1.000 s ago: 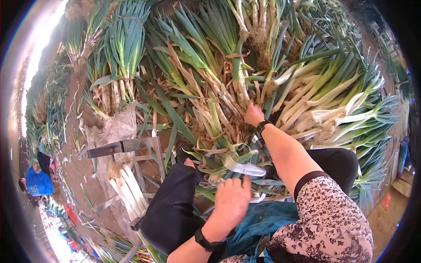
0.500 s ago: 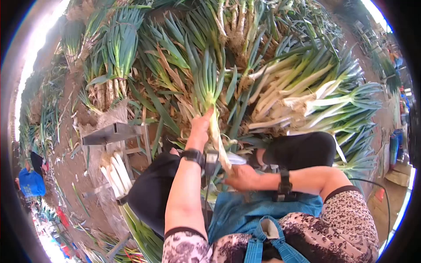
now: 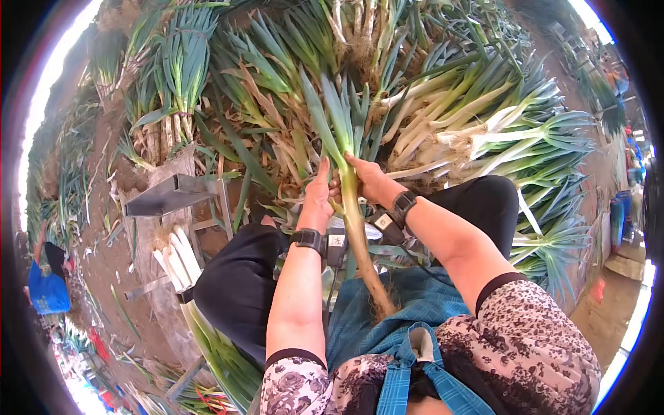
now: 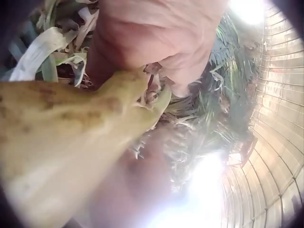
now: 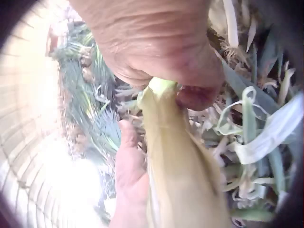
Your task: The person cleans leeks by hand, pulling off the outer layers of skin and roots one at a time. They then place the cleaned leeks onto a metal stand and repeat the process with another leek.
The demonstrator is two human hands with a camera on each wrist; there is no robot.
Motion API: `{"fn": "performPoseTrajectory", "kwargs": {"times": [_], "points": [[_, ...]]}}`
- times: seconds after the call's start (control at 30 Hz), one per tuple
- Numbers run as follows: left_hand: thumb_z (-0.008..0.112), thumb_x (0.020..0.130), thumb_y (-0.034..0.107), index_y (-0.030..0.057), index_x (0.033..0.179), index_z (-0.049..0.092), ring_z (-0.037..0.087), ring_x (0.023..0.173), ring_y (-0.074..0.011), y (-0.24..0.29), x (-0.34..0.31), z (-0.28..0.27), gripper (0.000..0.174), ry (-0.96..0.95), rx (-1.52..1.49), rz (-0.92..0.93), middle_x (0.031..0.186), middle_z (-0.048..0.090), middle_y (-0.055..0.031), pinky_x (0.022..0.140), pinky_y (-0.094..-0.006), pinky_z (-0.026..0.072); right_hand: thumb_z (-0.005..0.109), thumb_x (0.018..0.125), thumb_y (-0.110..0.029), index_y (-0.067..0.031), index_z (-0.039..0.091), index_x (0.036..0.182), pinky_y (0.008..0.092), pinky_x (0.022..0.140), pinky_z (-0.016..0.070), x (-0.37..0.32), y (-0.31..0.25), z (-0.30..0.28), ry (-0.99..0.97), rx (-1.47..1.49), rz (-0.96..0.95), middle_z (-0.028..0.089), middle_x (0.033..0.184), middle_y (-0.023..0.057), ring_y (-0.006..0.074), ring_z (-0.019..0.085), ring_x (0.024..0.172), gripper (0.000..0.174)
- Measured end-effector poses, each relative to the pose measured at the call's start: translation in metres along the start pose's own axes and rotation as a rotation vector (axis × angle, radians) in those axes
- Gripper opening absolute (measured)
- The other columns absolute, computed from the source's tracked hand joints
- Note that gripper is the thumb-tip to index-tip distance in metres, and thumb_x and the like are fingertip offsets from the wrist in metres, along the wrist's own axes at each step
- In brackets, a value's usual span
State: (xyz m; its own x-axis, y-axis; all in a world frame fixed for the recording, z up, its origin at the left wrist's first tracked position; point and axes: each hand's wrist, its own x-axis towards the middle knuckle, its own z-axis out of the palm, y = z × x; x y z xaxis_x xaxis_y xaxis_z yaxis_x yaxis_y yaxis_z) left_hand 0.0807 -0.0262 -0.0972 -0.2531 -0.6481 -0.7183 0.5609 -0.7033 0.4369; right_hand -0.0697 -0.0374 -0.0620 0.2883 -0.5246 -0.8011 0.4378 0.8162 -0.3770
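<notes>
Green-topped, white-shanked leeks in a broad heap (image 3: 512, 140) lie to the right of the single brown-skinned leek with blue-green leaves (image 3: 356, 232), which slants between the two hands; its leaves could snag in the greenery beyond if it is turned sharply. Below it spreads a blue checked cloth apron (image 3: 432, 304), where the root end could swing and shed soil if one hand lets go. Both the bare left hand (image 3: 317, 199) and the bare right hand (image 3: 374, 183) grip the leek at its neck, just under the fanned leaves. Opposed twisting there could crack the neck, I judge, while too hard a tug on the dry, pale-tan outer skin (image 5: 178, 142) could tear sound layers or leave strips behind.

Much is hard to make out. The heap's far side, beyond the leek, blurs towards the dark lens edge. Left fingers pass partly behind the leek in the head view; I cannot tell whether either hand pinches loose skin or the whole shank. Glare washes out part of the left wrist view, below the leek. Its thin brown roots (image 3: 385, 308) escape both wrist views, and whether they touch the apron is unclear.
</notes>
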Motion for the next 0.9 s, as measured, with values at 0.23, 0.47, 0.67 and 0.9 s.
{"fn": "performPoseTrajectory", "kwargs": {"times": [0.23,0.47,0.67,0.9], "points": [[0.077,0.074,0.045,-0.0061,0.094,0.064,0.063,0.069,-0.0208,0.038,-0.013,0.021,0.057,0.280,0.213,0.208,0.085,0.065,-0.0127,0.062,-0.0344,0.0522,0.073,0.079,-0.023,0.0039,0.063,0.096,0.0325,0.063,0.0484,0.000,0.025,0.045,0.297,-0.260,-0.464,0.065,0.083,0.0107,0.0184,0.060,0.070,0.034],[0.064,0.087,0.026,-0.0046,0.099,0.060,0.064,0.073,-0.0248,0.030,0.000,0.011,0.034,0.256,-0.123,0.294,0.085,0.064,-0.0119,0.065,-0.0389,0.0537,0.066,0.084,-0.030,0.0033,0.064,0.089,0.0353,0.063,0.0475,-0.001,0.008,0.044,0.346,-0.055,-0.349,0.063,0.079,0.0117,0.0202,0.058,0.066,0.034],[0.072,0.077,0.037,-0.0076,0.095,0.062,0.064,0.080,-0.0330,-0.027,-0.032,-0.051,0.049,0.518,0.995,0.095,0.084,0.064,-0.0176,0.076,-0.0450,0.0511,0.066,0.085,-0.030,0.0016,0.064,0.090,0.0318,0.055,0.0475,-0.020,-0.015,0.040,0.216,0.161,-0.461,0.063,0.077,0.0095,0.0172,0.059,0.063,0.032],[0.065,0.086,0.044,-0.0026,0.102,0.063,0.061,0.072,-0.0143,0.107,-0.078,0.060,0.050,0.099,0.294,0.453,0.088,0.065,-0.0055,0.067,-0.0277,0.0490,0.063,0.087,-0.026,0.0021,0.066,0.086,0.0232,0.051,0.0412,-0.070,-0.022,0.072,0.087,-0.163,-0.755,0.061,0.068,0.0017,0.0074,0.052,0.056,0.029]]}}
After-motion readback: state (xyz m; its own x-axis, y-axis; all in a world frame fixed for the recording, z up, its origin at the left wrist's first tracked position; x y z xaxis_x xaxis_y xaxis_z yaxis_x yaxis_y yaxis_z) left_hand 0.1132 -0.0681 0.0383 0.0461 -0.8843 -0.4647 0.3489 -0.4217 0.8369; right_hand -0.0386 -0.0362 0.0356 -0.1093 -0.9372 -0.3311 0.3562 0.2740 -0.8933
